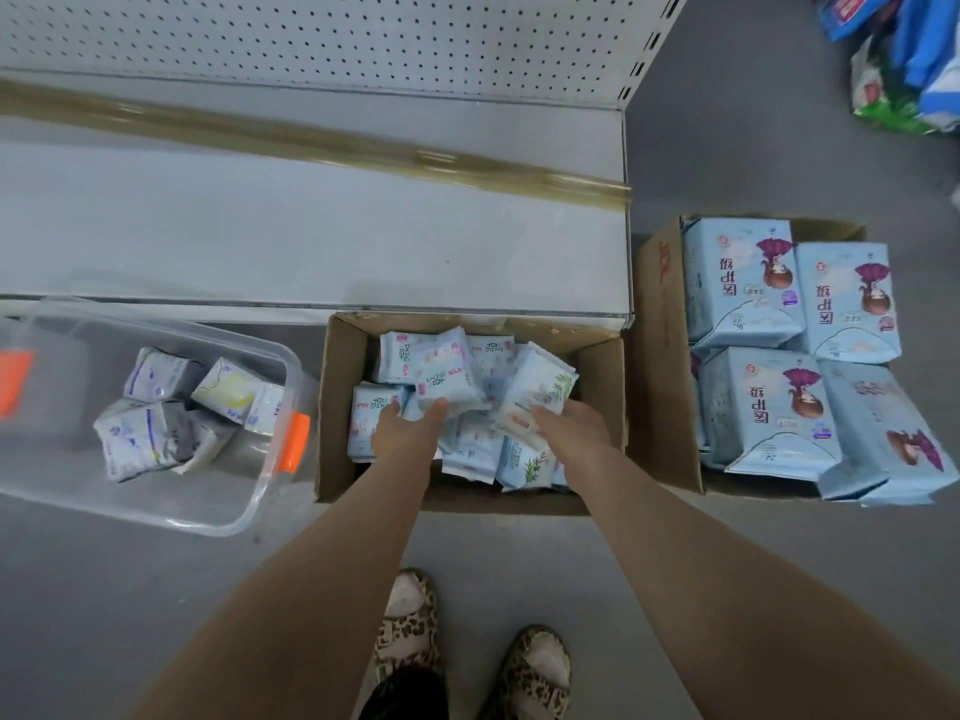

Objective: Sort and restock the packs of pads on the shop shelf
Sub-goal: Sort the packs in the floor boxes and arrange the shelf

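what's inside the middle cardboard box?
Loose pile of small pale-blue packs of pads in the middle cardboard box; left hand and right hand each grip one. Box floor and lower packs are covered.

Shelf [311, 226] at twelve o'clock — matt painted metal; middle box [337, 407], dull brown cardboard; tub [182, 511] at nine o'clock, clear glossy plastic; packs [447, 371] — shiny plastic film.

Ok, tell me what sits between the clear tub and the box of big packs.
Head view: an open cardboard box of small packs stands between them, with the left hand and right hand inside it.
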